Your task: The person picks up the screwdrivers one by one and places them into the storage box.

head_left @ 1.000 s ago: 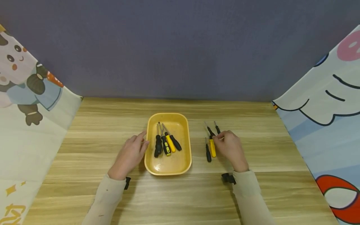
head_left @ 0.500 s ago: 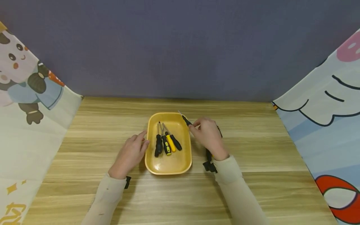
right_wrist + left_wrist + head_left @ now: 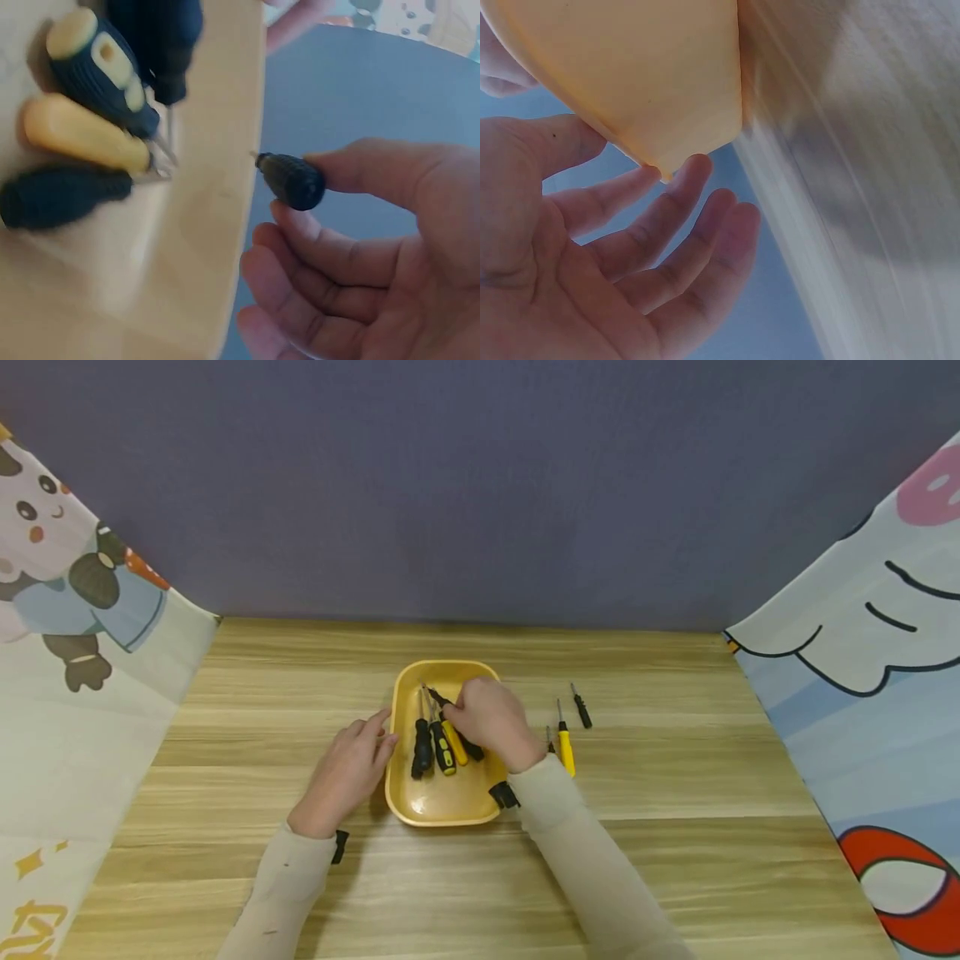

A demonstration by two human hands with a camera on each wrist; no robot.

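My right hand (image 3: 491,718) is over the right half of a yellow tray (image 3: 450,814). Between thumb and fingers it pinches the dark handle of a small screwdriver (image 3: 291,182), its tip pointing to the far left. Below it in the tray lie a black screwdriver (image 3: 422,750), a black-and-yellow one (image 3: 444,752), a yellow one (image 3: 454,743) and another black one (image 3: 67,196), partly covered by the hand in the head view. My left hand (image 3: 348,772) touches the tray's left rim with loosely bent fingers; the left wrist view shows its thumb (image 3: 570,142) against the rim.
Right of the tray, on the wooden table (image 3: 712,777), lie a yellow screwdriver (image 3: 566,747), a small black one (image 3: 581,708) and a black one (image 3: 551,743) partly hidden by the right sleeve. A grey wall (image 3: 480,493) stands behind; printed panels flank the table.
My right hand has picked up the dark screwdriver from the table group and carried it left over the tray. The left hand has stayed at the tray's rim.
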